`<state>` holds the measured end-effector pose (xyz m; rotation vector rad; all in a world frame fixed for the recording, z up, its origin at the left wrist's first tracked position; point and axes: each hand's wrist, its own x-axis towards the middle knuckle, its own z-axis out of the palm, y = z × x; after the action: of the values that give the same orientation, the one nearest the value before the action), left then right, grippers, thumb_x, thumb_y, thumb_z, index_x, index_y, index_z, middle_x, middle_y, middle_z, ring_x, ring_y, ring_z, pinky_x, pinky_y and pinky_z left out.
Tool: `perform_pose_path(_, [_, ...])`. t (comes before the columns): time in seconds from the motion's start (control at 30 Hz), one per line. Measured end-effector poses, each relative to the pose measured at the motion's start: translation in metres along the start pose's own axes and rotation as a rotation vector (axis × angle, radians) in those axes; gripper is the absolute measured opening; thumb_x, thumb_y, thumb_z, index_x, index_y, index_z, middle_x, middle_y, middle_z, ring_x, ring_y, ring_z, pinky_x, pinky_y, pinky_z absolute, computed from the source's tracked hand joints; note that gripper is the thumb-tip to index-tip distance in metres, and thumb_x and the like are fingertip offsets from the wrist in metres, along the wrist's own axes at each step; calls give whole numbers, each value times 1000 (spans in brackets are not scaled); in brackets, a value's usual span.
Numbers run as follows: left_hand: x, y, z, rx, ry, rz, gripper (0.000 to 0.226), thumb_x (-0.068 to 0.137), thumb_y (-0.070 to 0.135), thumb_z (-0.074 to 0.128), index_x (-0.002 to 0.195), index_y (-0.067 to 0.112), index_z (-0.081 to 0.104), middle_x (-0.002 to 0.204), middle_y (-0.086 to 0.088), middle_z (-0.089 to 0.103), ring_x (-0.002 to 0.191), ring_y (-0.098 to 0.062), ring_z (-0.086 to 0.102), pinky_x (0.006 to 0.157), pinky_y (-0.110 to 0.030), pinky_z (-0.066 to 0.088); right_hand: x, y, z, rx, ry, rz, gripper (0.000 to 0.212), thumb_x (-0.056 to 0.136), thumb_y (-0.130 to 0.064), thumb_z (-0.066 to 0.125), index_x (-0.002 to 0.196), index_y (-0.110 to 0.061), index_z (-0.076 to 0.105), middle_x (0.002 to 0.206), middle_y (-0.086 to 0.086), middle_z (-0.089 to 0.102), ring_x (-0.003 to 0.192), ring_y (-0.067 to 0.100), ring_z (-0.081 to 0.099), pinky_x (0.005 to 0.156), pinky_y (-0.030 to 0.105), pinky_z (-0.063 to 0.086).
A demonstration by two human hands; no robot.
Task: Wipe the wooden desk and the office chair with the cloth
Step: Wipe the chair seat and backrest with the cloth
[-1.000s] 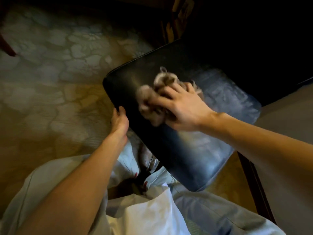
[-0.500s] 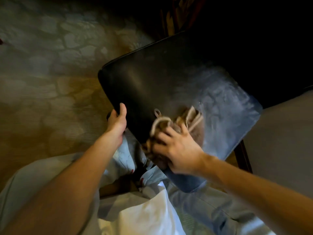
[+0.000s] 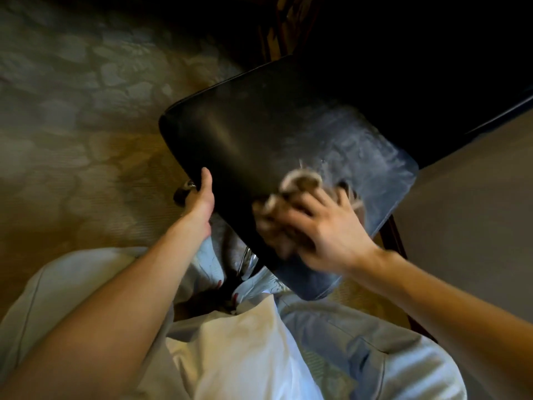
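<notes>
Left grip (image 3: pixel 202 197): closed on the near left edge of the office chair (image 3: pixel 259 134), thumb on top and fingers hidden beneath. I judge this keeps the seat from swivelling under the rubbing.
Right grip (image 3: pixel 331 235): fingers curled over the cloth (image 3: pixel 291 183), pressing it flat onto the seat's near right part; blurred.
Cloth: bunched, probably to give my palm a thick pad.
Seat: pale, smeary sheen on its right half, dark on its left.
Desk: I cannot pick it out.
</notes>
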<state>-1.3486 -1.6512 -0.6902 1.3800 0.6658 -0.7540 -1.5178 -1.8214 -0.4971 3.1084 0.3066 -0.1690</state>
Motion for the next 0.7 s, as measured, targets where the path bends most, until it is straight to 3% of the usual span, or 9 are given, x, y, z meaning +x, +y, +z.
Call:
perform_pose_path(0.07, [2,-16,6,59,4,-18,135,36,113,40,147,35,47,145,1,58,127,-31,59,108,-51,45,52,-4,-12,-56,0,64,82,76,-50,37,154,-26,42,130,6,58,122,35,51,92,54,38])
perform_pose_path(0.13, [-32,-11,13,65,-37,-47,110,63,104,38,150,38,38,141,3,58,117,-27,61,91,-40,50,99,-8,-7,-93,-57,83,83,78,-51,36,157,-24,36,135,3,56,127,32,48,97,56,35])
perform_pose_path(0.2, [-48,-7,18,68,-41,-38,75,92,79,39,154,39,29,133,4,57,107,-25,60,74,-31,44,125,-10,13,-148,-126,47,74,82,-48,52,153,-25,42,138,4,53,131,32,44,104,58,30])
perform_pose_path(0.27, [-45,-6,20,60,-12,-10,64,100,66,39,156,35,28,145,1,54,121,-28,59,89,-36,47,120,-11,33,-166,-134,28,62,84,-42,59,144,-26,52,135,5,54,129,33,46,106,57,28])
perform_pose_path(0.37, [-36,-8,21,97,37,32,76,98,70,41,160,30,22,162,-8,37,142,-34,44,116,-50,38,67,-16,51,-111,-26,3,44,86,-38,51,127,-26,62,126,4,58,123,33,50,106,58,28])
perform_pose_path(0.47, [-39,-4,21,141,62,29,85,96,75,38,163,30,13,167,-10,26,149,-36,34,121,-54,31,-18,-13,64,-101,-49,-33,37,85,-40,57,119,-29,67,124,2,61,119,32,54,102,59,32])
perform_pose_path(0.57, [-38,-4,21,118,38,45,86,95,76,39,163,33,7,169,-9,22,151,-36,31,121,-56,30,-93,0,74,-139,-153,-76,52,68,-38,77,119,-33,67,122,0,63,114,31,53,95,57,39])
perform_pose_path(0.7, [-38,0,19,96,21,51,99,85,85,40,163,34,9,169,-11,23,149,-39,33,118,-59,33,-112,6,63,-77,-147,-55,51,66,-43,81,115,-34,70,118,0,63,109,33,58,87,54,44])
